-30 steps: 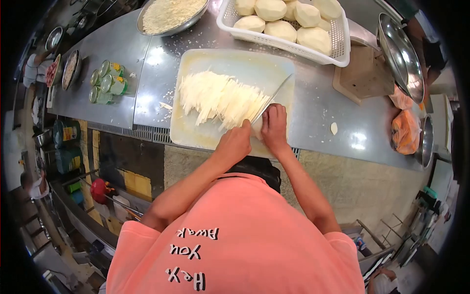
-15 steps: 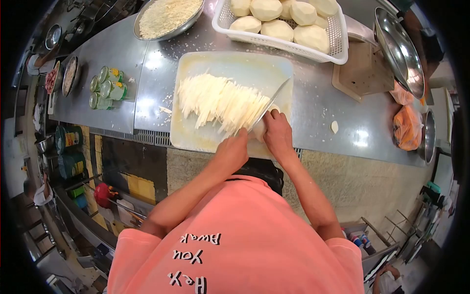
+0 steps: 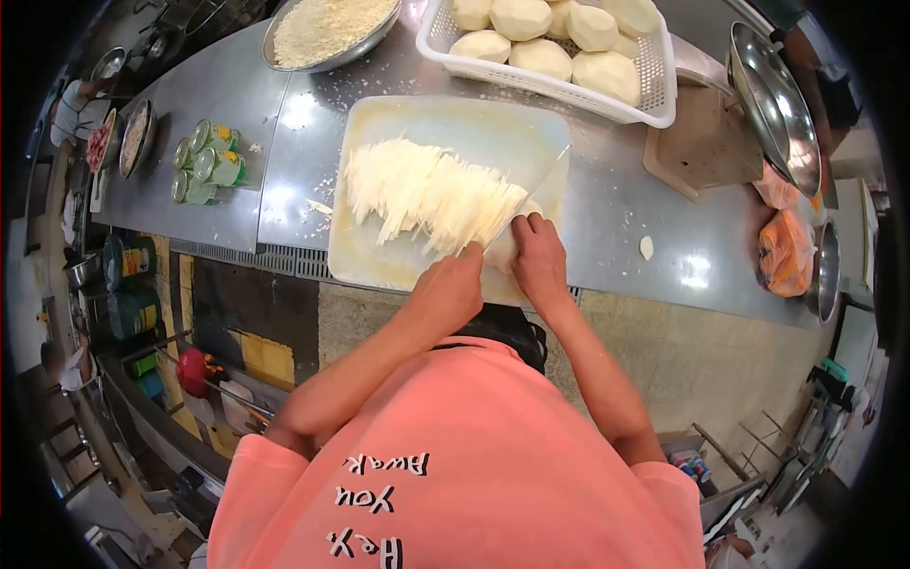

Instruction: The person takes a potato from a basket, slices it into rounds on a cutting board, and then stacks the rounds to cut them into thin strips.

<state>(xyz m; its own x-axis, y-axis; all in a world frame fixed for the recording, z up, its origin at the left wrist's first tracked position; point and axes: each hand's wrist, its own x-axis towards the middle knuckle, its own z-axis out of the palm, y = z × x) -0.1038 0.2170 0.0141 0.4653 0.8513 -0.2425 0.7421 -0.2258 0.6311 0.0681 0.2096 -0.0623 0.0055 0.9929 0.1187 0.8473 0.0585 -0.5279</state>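
Note:
My left hand (image 3: 449,292) is closed round the handle end of a knife (image 3: 533,190), whose blade slants up and right over the white cutting board (image 3: 379,119). Curled fingers of my right hand (image 3: 538,254) press on a pale peeled piece (image 3: 500,250), right beside the blade; the hand partly hides this piece. Left of the blade, a long heap of thin pale strips (image 3: 427,190) lies across the board.
Behind the board stand a white basket (image 3: 550,83) of peeled vegetables and a metal bowl (image 3: 332,33) of pale shreds. Several cans (image 3: 218,166) are at left. A brown box (image 3: 711,137), metal bowls and an orange bag (image 3: 787,251) are at right. A person (image 3: 72,109) is far left.
The view has shifted slightly. The blade's angle differs a little, while both hands stay close to the same place. At far left, the other person shows more.

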